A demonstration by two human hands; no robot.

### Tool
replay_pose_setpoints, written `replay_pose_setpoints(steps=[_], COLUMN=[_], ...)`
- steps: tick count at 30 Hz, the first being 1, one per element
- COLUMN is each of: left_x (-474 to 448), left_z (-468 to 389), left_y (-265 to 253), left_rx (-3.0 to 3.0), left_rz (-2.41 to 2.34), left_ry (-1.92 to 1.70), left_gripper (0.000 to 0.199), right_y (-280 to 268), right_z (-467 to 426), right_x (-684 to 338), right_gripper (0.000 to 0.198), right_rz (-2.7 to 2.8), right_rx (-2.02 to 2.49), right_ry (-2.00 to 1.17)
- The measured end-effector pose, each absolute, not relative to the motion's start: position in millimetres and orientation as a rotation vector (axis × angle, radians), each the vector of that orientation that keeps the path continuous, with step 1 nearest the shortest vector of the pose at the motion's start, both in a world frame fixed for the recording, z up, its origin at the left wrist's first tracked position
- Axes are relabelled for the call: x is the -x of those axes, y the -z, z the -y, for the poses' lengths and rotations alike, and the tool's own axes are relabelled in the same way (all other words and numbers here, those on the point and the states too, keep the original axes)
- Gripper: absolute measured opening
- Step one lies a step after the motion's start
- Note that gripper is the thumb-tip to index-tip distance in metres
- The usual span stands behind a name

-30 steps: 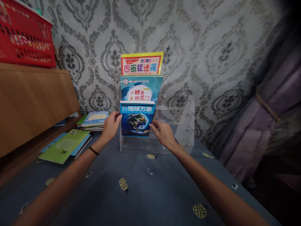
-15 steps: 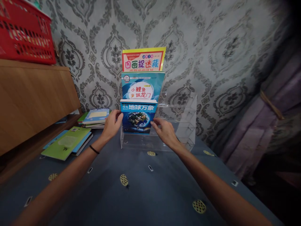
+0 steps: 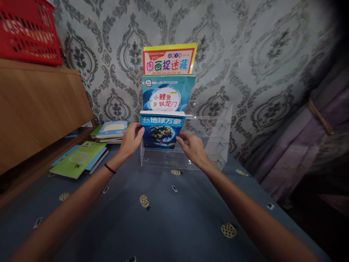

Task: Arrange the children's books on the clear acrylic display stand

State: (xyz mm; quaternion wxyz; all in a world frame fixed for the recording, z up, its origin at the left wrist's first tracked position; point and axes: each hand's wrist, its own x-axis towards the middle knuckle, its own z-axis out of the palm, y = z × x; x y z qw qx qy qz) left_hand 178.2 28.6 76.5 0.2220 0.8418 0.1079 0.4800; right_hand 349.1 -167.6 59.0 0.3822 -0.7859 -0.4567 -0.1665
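A blue book with a globe on its cover [image 3: 161,134] stands upright in a tier of the clear acrylic book rack [image 3: 169,156]. My left hand [image 3: 132,139] grips its left edge, thumb near the cover. On its right edge the fingertips of my right hand [image 3: 193,145] pinch the cover's side. Behind it, one tier up, a teal book with a white oval [image 3: 188,89] leans back. Higher still is a yellow-bordered picture book [image 3: 170,60], its lower part hidden. The right half of the rack shows bare clear shelves.
Left of the rack lie a stack of books [image 3: 112,129] and a nearer pile topped by a green book [image 3: 77,160]. A wooden cabinet [image 3: 40,112] carries a red basket [image 3: 29,36]. Patterned wallpaper stands behind; a purple curtain [image 3: 300,153] hangs at right.
The camera view has shifted slightly, so the rack and books sit a little higher in the picture. Both hands stay at the sides of the globe book.
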Motion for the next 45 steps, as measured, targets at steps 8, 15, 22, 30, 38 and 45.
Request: replay_pose_setpoints(steps=[8, 15, 22, 30, 38, 45], left_x=[-177.3, -192.5, -195.1, -193.2, -192.1, -190.4], left_z=[-28.4, -29.5, -28.8, -32.3, -28.0, -27.3], left_y=[-81.0, -96.0, -98.1, -96.0, -99.0, -97.7], left_rx=[-2.368, -2.346, -2.387, -2.393, -2.46, -2.475], left_rz=[-0.321, -0.547, -0.616, -0.579, -0.658, -0.606], left_ry=[-1.3, -1.212, -1.201, -1.224, -1.207, -1.209], left_gripper=[0.024, 0.032, 0.027, 0.027, 0.027, 0.025], right_y=[-62.4, -71.6, -69.7, -71.9, -73.8, -73.4], right_z=[163.3, 147.6, 142.9, 142.8, 146.0, 151.3], right_x=[-352.0, -360.4, -363.9, -360.2, -356.9, -353.0], right_gripper=[0.033, 0.031, 0.032, 0.036, 0.038, 0.031], right_rz=[1.218, 1.17, 1.147, 1.125, 1.111, 1.085], right_rx=[1.903, 1.896, 1.932, 1.987, 1.981, 1.897], right_ry=[0.407, 0.367, 0.373, 0.355, 0.341, 0.331])
